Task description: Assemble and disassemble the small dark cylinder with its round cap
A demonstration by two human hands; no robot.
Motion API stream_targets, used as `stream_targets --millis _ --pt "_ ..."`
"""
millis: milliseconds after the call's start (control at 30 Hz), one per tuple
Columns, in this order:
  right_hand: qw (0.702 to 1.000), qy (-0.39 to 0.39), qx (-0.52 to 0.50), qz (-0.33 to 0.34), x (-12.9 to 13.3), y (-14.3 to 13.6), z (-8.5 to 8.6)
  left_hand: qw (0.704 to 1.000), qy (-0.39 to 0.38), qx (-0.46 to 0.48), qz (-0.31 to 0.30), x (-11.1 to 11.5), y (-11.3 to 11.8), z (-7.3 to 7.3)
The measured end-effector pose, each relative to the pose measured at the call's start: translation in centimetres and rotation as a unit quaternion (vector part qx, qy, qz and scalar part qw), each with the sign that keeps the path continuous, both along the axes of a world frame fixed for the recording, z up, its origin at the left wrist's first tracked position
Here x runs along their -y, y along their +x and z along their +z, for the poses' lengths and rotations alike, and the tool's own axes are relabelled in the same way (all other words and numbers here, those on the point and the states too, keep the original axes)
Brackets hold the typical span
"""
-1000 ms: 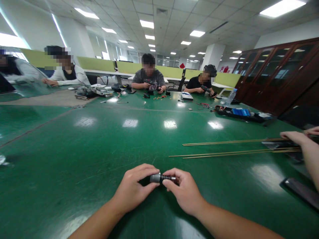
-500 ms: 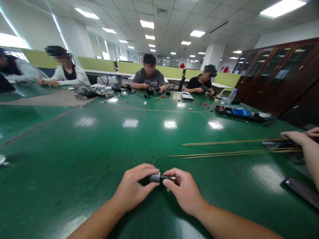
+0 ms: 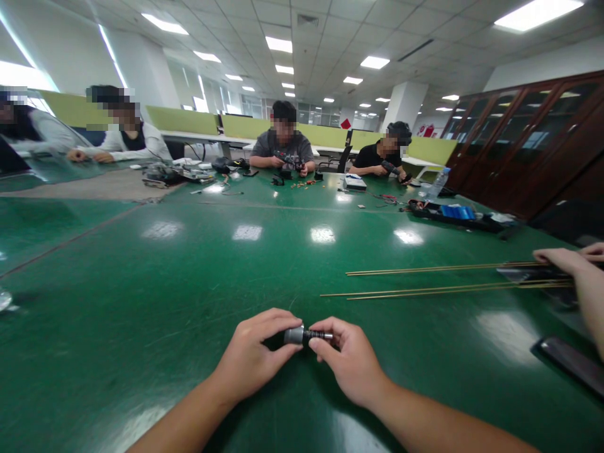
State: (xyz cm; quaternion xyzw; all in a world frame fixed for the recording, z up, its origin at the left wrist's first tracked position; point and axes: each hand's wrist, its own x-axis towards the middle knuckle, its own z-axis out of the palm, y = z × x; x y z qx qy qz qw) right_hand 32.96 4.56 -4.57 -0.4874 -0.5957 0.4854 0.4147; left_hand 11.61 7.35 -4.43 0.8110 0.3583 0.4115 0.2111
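A small grey cylinder lies sideways between the thumb and fingers of my left hand, near the front of the green table. From its right side sticks out a dark ribbed shaft with a silver tip. My right hand pinches this shaft between thumb and fingers. Cylinder and shaft are in line and look like one part, though I cannot tell whether they are joined. Both hands are closed and close together, just above or on the tabletop. Fingers hide some of the shaft's far side.
Several thin brass-coloured rods reach in from the right, beside another person's hand. A dark flat object lies at the right edge. Further back are a black tray, a bottle, a white box and seated co-workers.
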Motion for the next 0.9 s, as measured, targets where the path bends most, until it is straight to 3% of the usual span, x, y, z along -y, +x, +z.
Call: stream_targets --millis 900 --pt "1.000 0.002 -0.020 0.003 0.01 0.19 -0.12 1.000 0.001 0.005 0.005 0.01 -0.05 0.11"
